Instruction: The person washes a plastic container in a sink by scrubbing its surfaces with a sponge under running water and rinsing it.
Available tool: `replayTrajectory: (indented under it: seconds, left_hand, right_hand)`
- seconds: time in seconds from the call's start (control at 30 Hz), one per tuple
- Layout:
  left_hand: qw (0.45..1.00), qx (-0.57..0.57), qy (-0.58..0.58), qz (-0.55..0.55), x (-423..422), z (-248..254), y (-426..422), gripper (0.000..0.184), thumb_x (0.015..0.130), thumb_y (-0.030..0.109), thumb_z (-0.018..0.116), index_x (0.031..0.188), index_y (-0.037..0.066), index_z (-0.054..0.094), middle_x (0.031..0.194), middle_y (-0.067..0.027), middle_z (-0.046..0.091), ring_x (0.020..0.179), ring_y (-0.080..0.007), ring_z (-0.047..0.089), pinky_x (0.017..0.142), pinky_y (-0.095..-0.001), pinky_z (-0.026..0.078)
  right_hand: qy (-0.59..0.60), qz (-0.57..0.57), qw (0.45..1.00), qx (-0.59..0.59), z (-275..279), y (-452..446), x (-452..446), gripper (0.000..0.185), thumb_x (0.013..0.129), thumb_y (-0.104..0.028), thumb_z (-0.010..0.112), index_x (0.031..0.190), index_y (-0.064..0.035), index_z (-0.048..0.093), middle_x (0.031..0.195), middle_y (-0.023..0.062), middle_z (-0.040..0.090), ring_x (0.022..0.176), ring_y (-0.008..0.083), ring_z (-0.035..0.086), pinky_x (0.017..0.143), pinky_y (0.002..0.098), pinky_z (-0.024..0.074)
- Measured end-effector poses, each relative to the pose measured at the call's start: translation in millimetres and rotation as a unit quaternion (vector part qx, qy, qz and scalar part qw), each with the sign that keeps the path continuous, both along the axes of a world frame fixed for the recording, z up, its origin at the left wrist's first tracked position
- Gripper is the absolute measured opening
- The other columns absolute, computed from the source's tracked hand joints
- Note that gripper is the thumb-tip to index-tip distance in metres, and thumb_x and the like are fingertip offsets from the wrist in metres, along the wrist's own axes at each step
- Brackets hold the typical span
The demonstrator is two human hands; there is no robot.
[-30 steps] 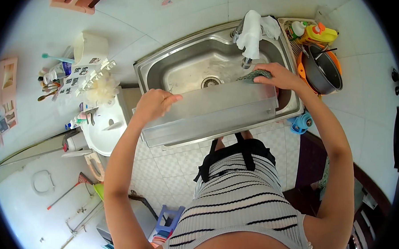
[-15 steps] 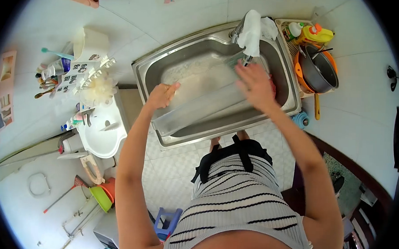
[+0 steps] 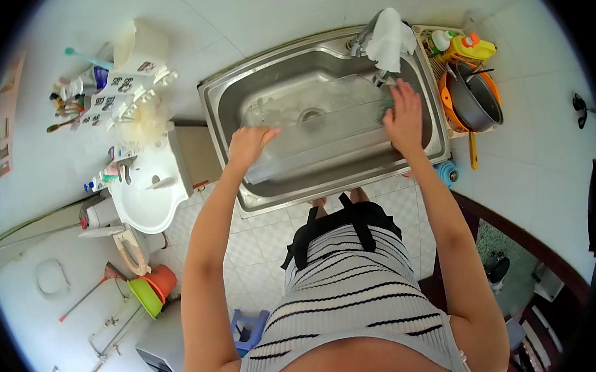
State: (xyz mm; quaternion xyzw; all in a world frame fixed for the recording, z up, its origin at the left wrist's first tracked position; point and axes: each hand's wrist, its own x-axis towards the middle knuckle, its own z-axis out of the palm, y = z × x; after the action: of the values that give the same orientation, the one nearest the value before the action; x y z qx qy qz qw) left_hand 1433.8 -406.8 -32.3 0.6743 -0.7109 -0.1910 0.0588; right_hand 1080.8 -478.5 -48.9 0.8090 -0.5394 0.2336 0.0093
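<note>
A long, clear plastic bin (image 3: pixel 327 135) lies tilted across the steel sink (image 3: pixel 297 61), and the drain shows through it. My left hand (image 3: pixel 248 146) is closed round the bin's left end, thumb stretched along its edge. At the right end, below the tap (image 3: pixel 381 76), my right hand (image 3: pixel 405 117) has its fingers stretched out and lies against or just over the bin. Something small and dark green (image 3: pixel 385 111) shows beside the right palm; I cannot make out what it is. Wet, cloudy patches cover the sink bottom.
A white cloth (image 3: pixel 388 40) hangs over the tap. On the right, a rack holds a grey pot (image 3: pixel 475 97), an orange basin (image 3: pixel 446 103) and detergent bottles (image 3: pixel 473 47). A small white washbasin (image 3: pixel 151 203) stands left, below a shelf of toothbrushes. A blue stool (image 3: pixel 248 327) is on the floor.
My right hand has moved right and slightly down, its fingers now pointing upward. The bin has shifted a little right and its drain side shows more clearly. My left hand stays at the left end.
</note>
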Motion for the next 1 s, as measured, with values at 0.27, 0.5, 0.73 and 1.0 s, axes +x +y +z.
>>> replayTrajectory:
  seconds: [0.27,0.5,0.73,1.0]
  left_hand:
    - [0.995,0.0,0.095,-0.005,3.3,0.1,-15.7,0.048,0.087,0.049,0.048,0.081,0.006,0.069,0.069,-0.0215,0.058,0.068,-0.04,0.056,0.062,-0.044,0.045]
    - [0.994,0.007,0.105,0.001,12.3,2.1,-21.2,0.053,0.087,0.048,0.048,0.068,0.001,0.063,0.062,-0.0231,0.054,0.063,-0.0412,0.055,0.058,-0.0452,0.043]
    - [0.995,0.01,0.098,0.005,16.2,-5.2,-34.4,0.06,0.089,0.049,0.046,0.06,-0.002,0.058,0.055,-0.0224,0.051,0.059,-0.0412,0.054,0.057,-0.0447,0.042]
    - [0.989,0.086,0.119,0.006,21.1,-6.1,-62.4,0.064,0.088,0.053,0.045,0.058,-0.003,0.055,0.051,-0.0202,0.049,0.053,-0.039,0.05,0.056,-0.0426,0.042]
  right_hand:
    - [-0.037,0.067,0.996,0.039,-19.0,45.4,105.5,0.065,0.074,-0.015,0.057,0.135,-0.0042,0.035,0.14,0.0158,0.032,0.131,0.0309,0.027,0.106,0.0487,0.0223]
    - [-0.093,0.135,0.984,0.067,-9.1,87.8,181.3,0.068,0.074,-0.022,0.059,0.135,-0.0039,0.035,0.142,0.0122,0.031,0.134,0.0272,0.023,0.106,0.0491,0.0221]
    - [-0.077,-0.072,0.994,-0.02,-22.5,40.8,71.3,0.067,0.075,-0.019,0.056,0.136,-0.0062,0.033,0.142,0.013,0.03,0.132,0.0298,0.027,0.106,0.0499,0.0206]
    - [-0.014,0.198,0.979,0.047,-28.6,106.7,180.2,0.062,0.078,-0.021,0.049,0.137,-0.0096,0.034,0.142,0.0064,0.033,0.133,0.0214,0.028,0.109,0.0434,0.0196]
